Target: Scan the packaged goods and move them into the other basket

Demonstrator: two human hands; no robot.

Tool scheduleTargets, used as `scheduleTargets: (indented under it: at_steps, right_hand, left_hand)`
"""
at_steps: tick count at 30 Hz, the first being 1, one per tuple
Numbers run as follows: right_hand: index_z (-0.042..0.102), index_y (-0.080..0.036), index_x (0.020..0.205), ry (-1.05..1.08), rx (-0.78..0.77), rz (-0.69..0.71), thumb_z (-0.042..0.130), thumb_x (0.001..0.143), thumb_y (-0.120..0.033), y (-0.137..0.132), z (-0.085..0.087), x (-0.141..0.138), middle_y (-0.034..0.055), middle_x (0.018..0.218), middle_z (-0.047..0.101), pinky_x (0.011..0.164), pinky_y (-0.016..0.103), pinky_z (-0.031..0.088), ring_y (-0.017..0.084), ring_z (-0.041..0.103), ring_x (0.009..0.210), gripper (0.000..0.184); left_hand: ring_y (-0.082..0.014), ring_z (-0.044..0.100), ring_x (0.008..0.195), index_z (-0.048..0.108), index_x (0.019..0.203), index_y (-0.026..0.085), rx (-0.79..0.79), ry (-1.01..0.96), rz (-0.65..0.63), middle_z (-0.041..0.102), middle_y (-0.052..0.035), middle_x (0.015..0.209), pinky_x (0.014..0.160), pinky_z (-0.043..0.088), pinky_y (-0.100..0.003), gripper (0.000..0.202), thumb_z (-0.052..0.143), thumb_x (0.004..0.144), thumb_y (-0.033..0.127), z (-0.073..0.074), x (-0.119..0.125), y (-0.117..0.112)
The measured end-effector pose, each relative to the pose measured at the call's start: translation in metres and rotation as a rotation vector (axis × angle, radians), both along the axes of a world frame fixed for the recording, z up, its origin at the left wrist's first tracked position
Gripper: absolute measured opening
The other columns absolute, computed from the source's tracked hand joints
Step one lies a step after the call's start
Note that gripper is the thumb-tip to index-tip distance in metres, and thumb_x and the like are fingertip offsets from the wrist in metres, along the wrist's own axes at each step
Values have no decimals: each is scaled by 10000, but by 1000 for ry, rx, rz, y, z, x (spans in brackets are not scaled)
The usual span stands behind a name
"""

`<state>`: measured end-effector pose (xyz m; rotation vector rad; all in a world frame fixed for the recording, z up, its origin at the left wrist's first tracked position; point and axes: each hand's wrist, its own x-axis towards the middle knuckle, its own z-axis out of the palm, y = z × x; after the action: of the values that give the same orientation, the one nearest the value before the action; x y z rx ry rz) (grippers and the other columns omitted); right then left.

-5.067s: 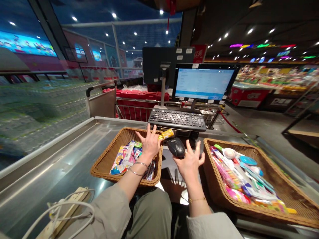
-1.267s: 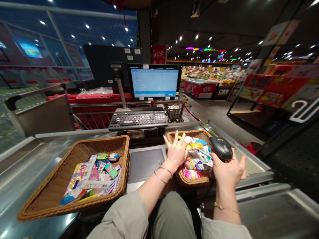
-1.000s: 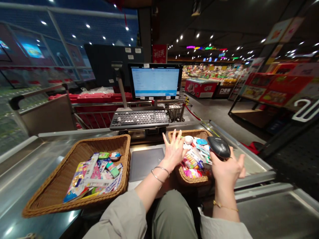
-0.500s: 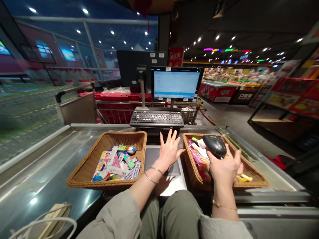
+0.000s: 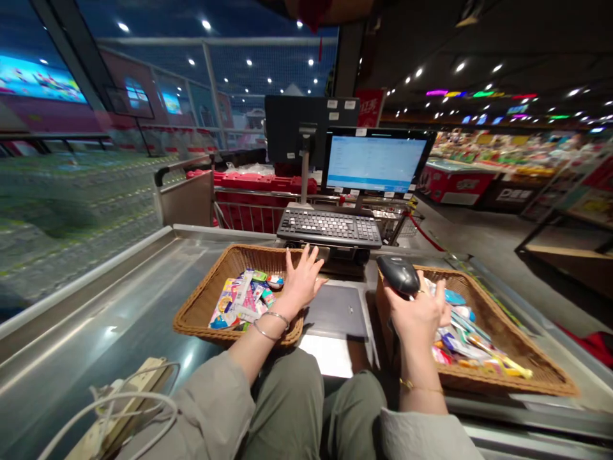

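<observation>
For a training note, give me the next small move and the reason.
Probably lower the left hand into the left basket and pinch one of the packets: that hand looks empty, its fingers spread by the basket's right side, the packets lie in a loose pile, and the right hand holds the black scanner.

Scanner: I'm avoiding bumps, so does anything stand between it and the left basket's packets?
In this view, the left hand is between the scanner and the packets, overlapping the left basket; the gray panel lies flat.
</observation>
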<state>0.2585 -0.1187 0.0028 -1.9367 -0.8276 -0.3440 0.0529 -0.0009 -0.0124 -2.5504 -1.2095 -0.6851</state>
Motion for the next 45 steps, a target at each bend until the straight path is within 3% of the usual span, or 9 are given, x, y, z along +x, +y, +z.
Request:
scheduleTargets:
  at_steps: [9, 17, 25, 33, 40, 45]
  right_hand:
    - [671, -148, 1232, -12, -66, 137, 609, 768, -557, 22, -5, -28, 190, 1326, 613, 1123, 591, 219, 385, 292, 1428, 622]
    - [718, -191, 1095, 11, -113, 215, 633, 742, -532, 37, -5, -46, 144, 1379, 604, 1128, 610, 188, 373, 264, 1465, 498]
    - [700, -156, 1149, -5, -128, 220, 601, 749, -544, 43, -19, -53, 197, 1424, 549, 1108, 609, 212, 367, 301, 1443, 566]
    - [711, -191, 1094, 44, -153, 229, 643, 725, -536, 43, -26, -53, 166, 1435, 544, 1130, 619, 186, 361, 320, 1431, 510]
    - [706, -190, 1085, 39, -179, 231, 617, 726, -538, 42, -27, -49, 171, 1400, 571, 1121, 614, 206, 356, 309, 1436, 507]
    - [716, -192, 1062, 26, -191, 219, 603, 721, -550, 41, -30, -48, 174, 1418, 555, 1120, 590, 216, 348, 326, 1424, 508]
  left_hand:
    - [-342, 282, 1500, 599, 1326, 256, -59, 52, 81, 414, -100, 1575, 1145, 3, -786, 412, 613, 933, 377, -8, -61, 12]
    - [-381, 309, 1480, 643, 1280, 297, -160, 195, 72, 447, -100, 1558, 1115, -16, -809, 388, 665, 893, 322, -11, -105, 18]
    - [-390, 282, 1488, 649, 1262, 356, -348, 419, 31, 444, -79, 1564, 1104, -52, -794, 456, 752, 818, 328, -15, -143, 22]
    - [-390, 338, 1458, 727, 1118, 351, -526, 645, -102, 540, -54, 1493, 1123, -43, -755, 421, 794, 704, 319, -36, -163, 36]
    - [-359, 382, 1434, 742, 935, 247, -500, 775, -179, 604, -52, 1423, 1174, 44, -691, 228, 743, 707, 229, -50, -163, 41]
    - [-338, 480, 1354, 718, 840, 210, -469, 706, -246, 708, -67, 1244, 1215, 117, -608, 89, 671, 771, 181, -61, -160, 46]
